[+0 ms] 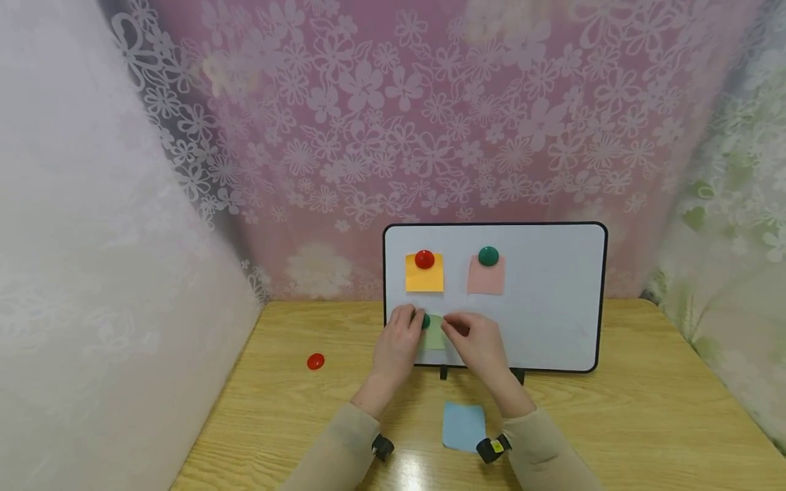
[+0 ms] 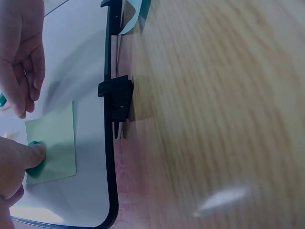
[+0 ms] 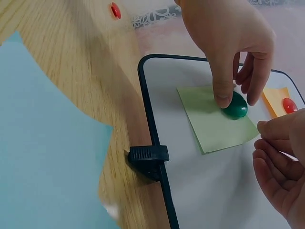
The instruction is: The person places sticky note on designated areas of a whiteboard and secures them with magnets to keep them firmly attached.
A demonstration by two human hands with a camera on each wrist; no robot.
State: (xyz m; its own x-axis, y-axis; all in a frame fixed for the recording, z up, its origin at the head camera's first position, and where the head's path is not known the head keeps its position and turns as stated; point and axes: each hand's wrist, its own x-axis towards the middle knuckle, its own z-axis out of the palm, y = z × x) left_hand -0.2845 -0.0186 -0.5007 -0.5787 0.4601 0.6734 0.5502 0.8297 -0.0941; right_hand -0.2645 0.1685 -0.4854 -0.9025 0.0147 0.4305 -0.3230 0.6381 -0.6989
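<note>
On the whiteboard [image 1: 552,293] lies a light green sticky note [image 1: 435,334], low and towards the left. My left hand [image 1: 399,339] pinches a round green magnet [image 2: 36,161] against this note, as the left wrist view also shows. At the note's upper right corner is my right hand [image 1: 482,342]; its thumb and index fingertip pinch at the corner in the right wrist view. Higher on the board, a red magnet [image 1: 424,259] holds an orange note [image 1: 424,280]. Beside it, another green magnet [image 1: 488,256] holds a pink note [image 1: 486,278].
The board leans upright on black clip feet [image 3: 148,155] on the wooden table [image 1: 651,423]. A blue sticky note [image 1: 463,426] lies in front, between the forearms. One loose red magnet [image 1: 316,361] lies to the left. Behind the board hangs a flowered curtain [image 1: 430,136].
</note>
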